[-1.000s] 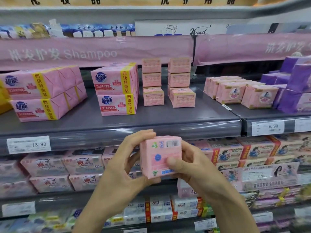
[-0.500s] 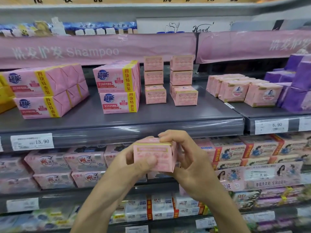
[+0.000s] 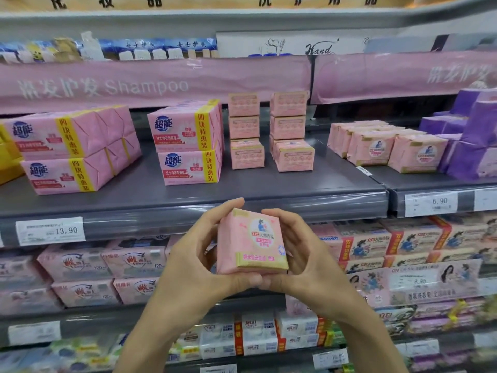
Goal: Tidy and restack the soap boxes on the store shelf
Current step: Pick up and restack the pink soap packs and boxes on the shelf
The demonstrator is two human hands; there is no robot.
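Observation:
A small pink soap box (image 3: 251, 242) is held in front of the shelf edge, its printed front facing me. My left hand (image 3: 197, 255) grips its left side and underside. My right hand (image 3: 304, 254) grips its right side, fingers curled over the top corner. On the grey shelf (image 3: 269, 189) behind stand two stacks of matching pink soap boxes (image 3: 244, 130), three high each, the right stack (image 3: 289, 131) with its bottom box skewed forward.
Large pink four-packs (image 3: 188, 142) and another pair (image 3: 72, 149) sit left on the shelf. Pink soap packs (image 3: 387, 145) and purple packs (image 3: 473, 135) lie right. Price tags (image 3: 51, 230) line the shelf lip. Lower shelves hold more soap.
Both hands have turned the soap box: first its barcode back faced me, then a side, now its printed front. The hands stayed in front of the shelf edge.

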